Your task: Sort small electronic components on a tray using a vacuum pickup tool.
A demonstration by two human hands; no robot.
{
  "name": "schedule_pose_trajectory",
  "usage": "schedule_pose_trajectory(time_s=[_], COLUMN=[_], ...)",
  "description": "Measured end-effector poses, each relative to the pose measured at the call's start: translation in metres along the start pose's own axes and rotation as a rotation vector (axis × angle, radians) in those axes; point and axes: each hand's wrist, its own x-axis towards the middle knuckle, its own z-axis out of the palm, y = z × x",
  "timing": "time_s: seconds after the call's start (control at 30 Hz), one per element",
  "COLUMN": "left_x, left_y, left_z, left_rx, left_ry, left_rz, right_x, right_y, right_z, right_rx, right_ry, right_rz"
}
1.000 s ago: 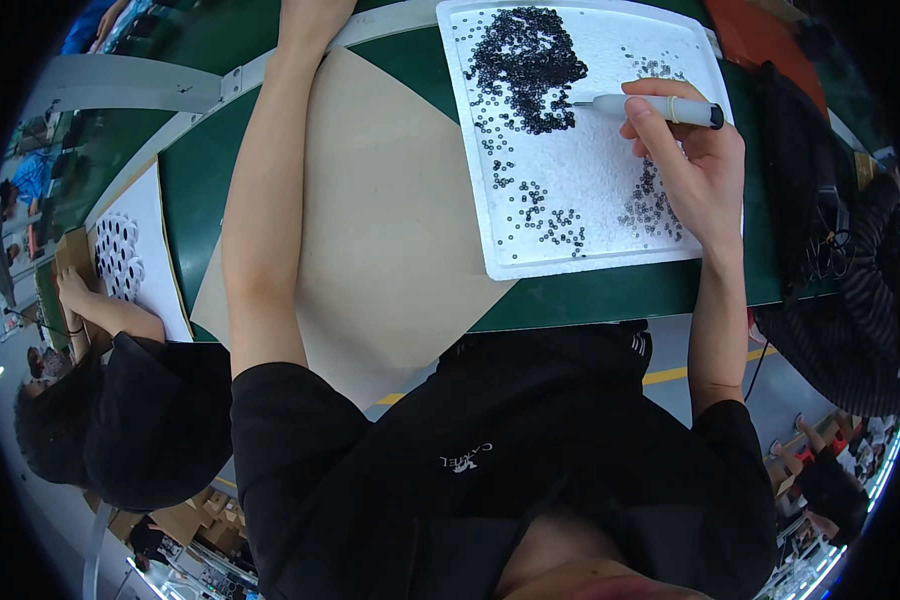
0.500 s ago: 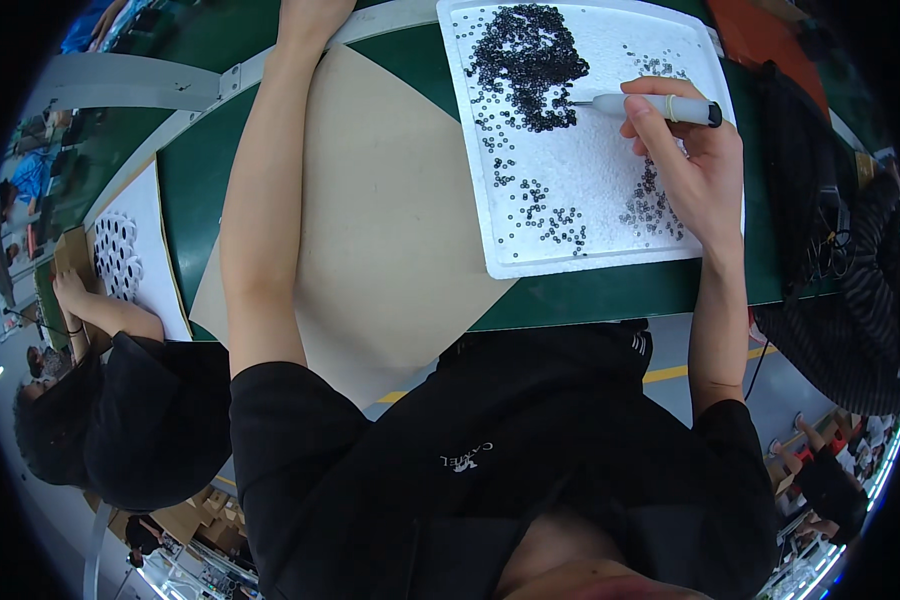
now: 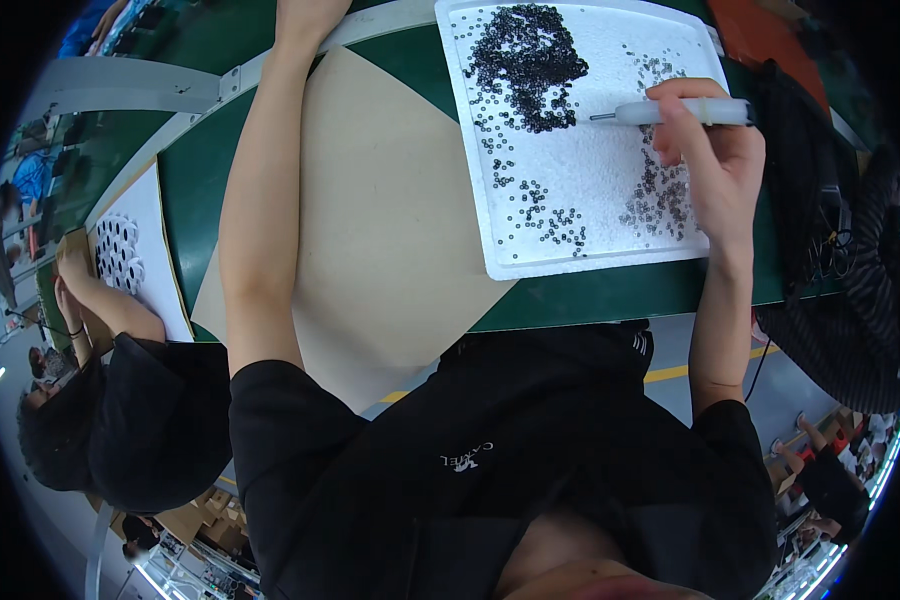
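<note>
My right hand (image 3: 715,150) pinches a pen-like tool (image 3: 660,113) with a whitish barrel and a thin metal tip. Its tip points left over a white tray (image 3: 590,190), just right of a dense pile of tiny black rings (image 3: 525,60). More rings lie scattered along the tray's left side, and greyer ones (image 3: 660,195) are spread under and beside my right hand. Whether the tip carries a ring is too small to tell. My left hand (image 3: 312,15) reaches to the top edge of the picture, beyond the table's far edge; its fingers are out of sight.
A large beige sheet (image 3: 390,200) lies on the green table (image 3: 590,296) under my left forearm. Further left is a white sheet with black oval spots (image 3: 120,250), near a co-worker's hands (image 3: 75,280). Dark striped fabric (image 3: 875,290) hangs at the right, beside a metal frame bar (image 3: 120,82) opposite.
My right hand has moved right with the pen-like tool, drawing its tip away from the dense ring pile. My left arm has barely moved. The co-worker's hands have shifted slightly.
</note>
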Motion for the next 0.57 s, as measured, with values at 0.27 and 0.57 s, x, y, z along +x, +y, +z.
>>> schedule_pose_trajectory(time_s=[0.27,0.57], left_x=[0.018,-0.018], left_y=[0.046,0.165], left_z=[0.007,0.009], left_rx=[-1.404,-1.326], left_ry=[0.025,-0.396], left_rz=[-0.832,-0.858], right_x=[-0.002,-0.008], right_y=[-0.021,-0.023], right_z=[0.004,0.009], right_rx=[0.235,-0.151], right_ry=[-0.173,0.142], right_rz=[0.082,-0.215])
